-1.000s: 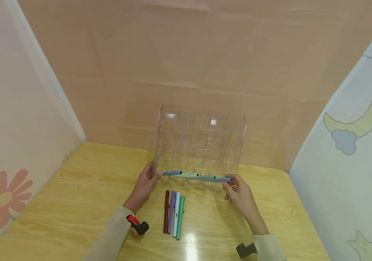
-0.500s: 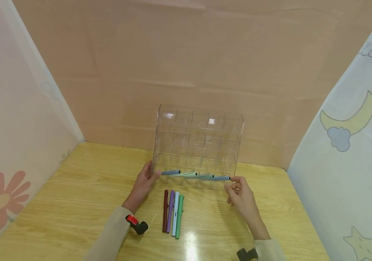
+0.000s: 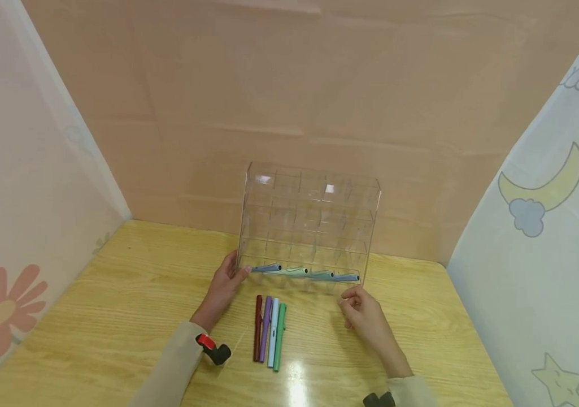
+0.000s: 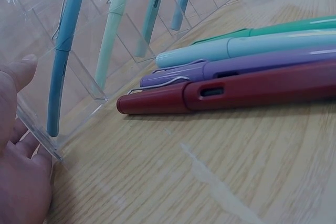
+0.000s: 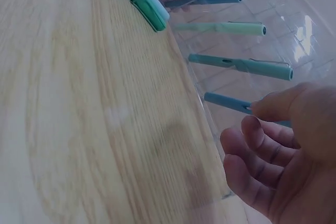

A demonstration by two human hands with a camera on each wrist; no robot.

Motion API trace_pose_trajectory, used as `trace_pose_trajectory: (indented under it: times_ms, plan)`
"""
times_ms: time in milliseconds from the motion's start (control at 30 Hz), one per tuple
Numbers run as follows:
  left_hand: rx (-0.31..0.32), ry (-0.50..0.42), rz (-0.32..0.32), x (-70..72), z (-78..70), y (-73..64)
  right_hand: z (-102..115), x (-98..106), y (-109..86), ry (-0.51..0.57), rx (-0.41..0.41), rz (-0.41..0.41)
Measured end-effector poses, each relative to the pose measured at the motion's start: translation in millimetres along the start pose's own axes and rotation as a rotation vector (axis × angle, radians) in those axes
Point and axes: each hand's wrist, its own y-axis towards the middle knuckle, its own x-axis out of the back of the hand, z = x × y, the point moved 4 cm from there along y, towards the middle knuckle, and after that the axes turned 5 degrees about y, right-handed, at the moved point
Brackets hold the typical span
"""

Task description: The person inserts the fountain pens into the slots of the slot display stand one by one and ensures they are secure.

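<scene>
A clear acrylic pen rack (image 3: 242, 223) stands tilted back on the table, divided into small compartments. My left hand (image 3: 222, 291) grips its lower left side, thumb in front and fingers behind. Along the bottom row lean a blue pen (image 4: 62, 59), a pale green pen (image 4: 111, 30), a teal pen (image 3: 322, 275) and another blue pen (image 3: 345, 277). Just off the rack's lower right corner, my right hand (image 3: 368, 322) hangs with loosely curled fingers and nothing in them. In the right wrist view its thumb overlaps the rightmost blue pen; the head view shows them apart.
Before the rack, side by side on the wooden table (image 3: 167, 282), lie a dark red pen (image 3: 257, 328), a purple pen (image 3: 266, 329), a light blue pen (image 3: 273, 333) and a green pen (image 3: 280, 337). A brown backdrop (image 3: 289, 85) hangs behind; printed cloths flank both sides.
My right hand has let go of the rightmost blue pen and drawn down toward me, away from the rack. The left hand keeps its grip on the rack.
</scene>
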Motion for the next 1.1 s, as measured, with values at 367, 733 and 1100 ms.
trace_pose_trajectory:
  times_ms: [367,733,1100]
  plan:
    - [0.019,-0.001,0.019,0.6,0.2,-0.4,8,-28,4.2,-0.052,0.050,0.090]
    - [0.007,0.011,0.013,0.0,-3.3,0.8,23,-60,6.0,-0.100,0.120,0.219]
    - [-0.014,-0.001,0.009,-0.1,-3.4,0.5,26,-80,3.2,-0.109,0.144,0.284]
